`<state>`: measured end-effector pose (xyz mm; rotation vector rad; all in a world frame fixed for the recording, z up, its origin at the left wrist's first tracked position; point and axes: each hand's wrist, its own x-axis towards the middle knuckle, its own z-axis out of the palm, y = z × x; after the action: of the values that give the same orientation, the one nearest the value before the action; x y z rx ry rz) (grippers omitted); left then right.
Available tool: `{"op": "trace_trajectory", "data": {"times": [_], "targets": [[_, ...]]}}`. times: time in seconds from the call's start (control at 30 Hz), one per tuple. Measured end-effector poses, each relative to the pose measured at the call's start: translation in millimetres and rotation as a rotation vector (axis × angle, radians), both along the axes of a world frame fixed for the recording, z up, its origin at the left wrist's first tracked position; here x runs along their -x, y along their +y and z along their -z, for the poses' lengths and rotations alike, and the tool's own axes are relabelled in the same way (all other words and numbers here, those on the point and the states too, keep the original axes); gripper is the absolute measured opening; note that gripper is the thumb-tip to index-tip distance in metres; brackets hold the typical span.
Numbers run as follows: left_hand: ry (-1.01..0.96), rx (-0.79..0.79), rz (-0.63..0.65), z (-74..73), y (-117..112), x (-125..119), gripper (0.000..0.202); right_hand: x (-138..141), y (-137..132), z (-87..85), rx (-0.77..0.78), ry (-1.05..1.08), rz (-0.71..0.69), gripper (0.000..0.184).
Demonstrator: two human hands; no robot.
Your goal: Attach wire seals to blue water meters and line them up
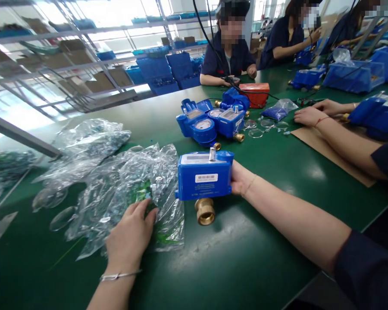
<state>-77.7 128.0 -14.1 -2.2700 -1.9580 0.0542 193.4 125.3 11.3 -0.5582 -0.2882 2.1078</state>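
My right hand (241, 178) grips a blue water meter (205, 176) from its right side, with most of the fingers hidden behind the housing. The meter has a white barcode label and a small metal stub on top, and a threaded brass fitting (205, 212) points toward me below it. My left hand (131, 230) is over a clear plastic bag (168, 181) of small green and light-blue parts. Its thumb and fingers are curled together at the bag, around something small that I cannot make out.
More blue water meters (203, 125) stand behind mine on the green table (245, 258). Further clear bags (90, 137) and loose clear discs (62, 218) lie left. A co-worker's hands (313, 115) rest by a cardboard sheet (336, 157) at right. An orange box (255, 94) stands farther back.
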Motion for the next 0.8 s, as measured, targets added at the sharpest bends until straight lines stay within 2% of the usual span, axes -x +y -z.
{"op": "trace_trajectory", "data": {"times": [0.1,0.2,0.4,0.6,0.67,0.8], "targets": [[0.011,0.031,-0.025,-1.3,1.1,-3.7,0.052,0.2,-1.1,-0.5,-0.028,0.001,-0.019,0.041],[0.018,0.048,-0.038,-0.2,3.5,-4.8,0.05,0.5,-1.1,1.0,-0.041,0.002,-0.019,0.039],[-0.02,-0.042,-0.095,5.1,5.5,-5.2,0.039,0.7,1.1,11.3,-0.039,-0.019,0.034,0.031],[-0.038,-0.068,-0.134,6.4,4.8,-7.7,0.05,-0.2,1.5,13.4,-0.074,-0.008,0.001,0.03],[-0.092,-0.065,-0.123,7.5,7.6,-4.9,0.049,-0.5,1.8,13.9,-0.083,-0.01,0.001,0.029],[-0.333,-0.071,-0.182,9.6,16.1,6.1,0.048,-0.5,2.6,16.4,-0.098,-0.018,-0.001,0.031]]}}
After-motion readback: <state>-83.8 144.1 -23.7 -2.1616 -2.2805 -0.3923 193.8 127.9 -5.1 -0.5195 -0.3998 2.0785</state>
